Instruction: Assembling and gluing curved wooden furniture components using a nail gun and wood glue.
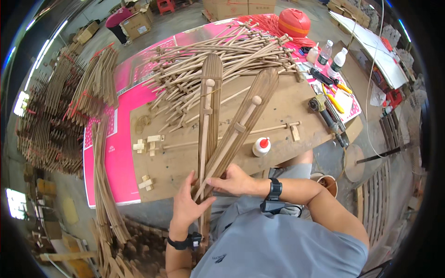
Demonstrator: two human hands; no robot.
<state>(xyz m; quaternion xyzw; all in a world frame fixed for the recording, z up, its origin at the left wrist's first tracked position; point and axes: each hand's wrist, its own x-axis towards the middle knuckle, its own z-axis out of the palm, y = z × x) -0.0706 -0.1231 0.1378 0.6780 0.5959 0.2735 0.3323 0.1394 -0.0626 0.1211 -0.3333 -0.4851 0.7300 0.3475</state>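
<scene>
A: Right at the near edge of the board (pixel 174 167), the left hand (pixel 189 204) has thumb and fingers apart around the slats' lower ends. Gripping? Can't tell from here!

B: The right hand (pixel 234 180) is clearer: thumb across the slanted slat (pixel 266 88), pinching it. The upright slat (pixel 215 102) stands beside it, both reaching over the board's middle.

A: Lovely brown wood, rounded tips, grooves running lengthwise. Each carries a paler rod (pixel 207 99) with a round ball on top.

B: Close company, too! A white plastic bottle (pixel 261 148), red-capped, on the board's near side, and squared blocks (pixel 150 146) at its left.

A: A thin stick (pixel 271 129) crosses the board, and the slats block part of it.

B: There's a drill (pixel 330 118) at the board's right end, and glossy pink sheeting (pixel 111 171) shows past its left edge.

A: On the board's far side, a heap (pixel 266 55) of thin, crisscrossing sticks. Past that, a shiny red ball of twine (pixel 294 23).

B: And well beyond the board, a person (pixel 119 18) bends beside a carton (pixel 135 28).
</scene>
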